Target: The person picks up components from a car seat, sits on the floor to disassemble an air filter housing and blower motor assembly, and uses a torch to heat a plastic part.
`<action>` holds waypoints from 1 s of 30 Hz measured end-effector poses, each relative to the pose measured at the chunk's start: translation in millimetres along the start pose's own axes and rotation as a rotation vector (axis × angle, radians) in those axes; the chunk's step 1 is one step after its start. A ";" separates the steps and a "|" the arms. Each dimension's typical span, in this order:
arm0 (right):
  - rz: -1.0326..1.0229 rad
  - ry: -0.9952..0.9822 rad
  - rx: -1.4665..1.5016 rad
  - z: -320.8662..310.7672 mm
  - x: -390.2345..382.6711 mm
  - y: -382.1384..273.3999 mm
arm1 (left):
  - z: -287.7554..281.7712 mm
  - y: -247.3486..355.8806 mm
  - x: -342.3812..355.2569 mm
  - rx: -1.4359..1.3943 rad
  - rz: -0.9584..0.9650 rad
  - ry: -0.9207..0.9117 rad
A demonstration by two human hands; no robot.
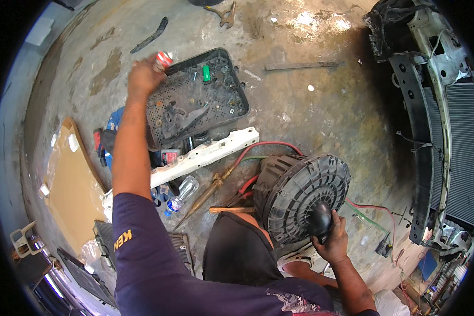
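Observation:
My left hand is stretched out over the concrete floor, shut on a small red and white object at the left corner of a black plastic tray full of small parts. My right hand grips the black round motor hub of a black radiator fan shroud, which stands tilted against my knee. Red and green wires run from behind the fan.
A white metal bar, a brass torch and a plastic bottle lie between tray and fan. Cardboard lies left. A stripped car front with radiator stands right. A flat metal strip lies farther off.

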State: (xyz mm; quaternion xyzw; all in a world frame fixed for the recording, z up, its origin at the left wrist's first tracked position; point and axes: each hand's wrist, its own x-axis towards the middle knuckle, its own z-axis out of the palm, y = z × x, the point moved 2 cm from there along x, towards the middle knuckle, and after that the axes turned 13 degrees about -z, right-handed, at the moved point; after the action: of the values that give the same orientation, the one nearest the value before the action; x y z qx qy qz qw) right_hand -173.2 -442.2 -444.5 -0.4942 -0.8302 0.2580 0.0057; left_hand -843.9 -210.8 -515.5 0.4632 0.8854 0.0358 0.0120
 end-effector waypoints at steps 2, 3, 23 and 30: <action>0.003 0.005 0.003 -1.9 -1.1 -0.8 | -41.2 -3.4 15.1 -0.098 0.037 0.140; 0.005 0.009 0.011 -2.9 -0.3 -2.2 | -63.1 -3.0 20.6 -0.101 0.026 0.196; -0.001 0.008 0.008 1.6 -2.1 -0.8 | 30.8 26.7 -40.6 0.169 0.005 -0.460; -0.020 0.029 0.030 0.5 0.4 -1.6 | 76.9 -20.6 -54.8 0.091 0.134 -0.568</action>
State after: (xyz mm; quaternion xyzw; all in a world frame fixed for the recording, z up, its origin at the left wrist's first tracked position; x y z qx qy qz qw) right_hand -174.8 -442.7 -444.4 -0.4893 -0.8310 0.2631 0.0277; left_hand -825.3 -263.4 -594.3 0.5123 0.8147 -0.1342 0.2364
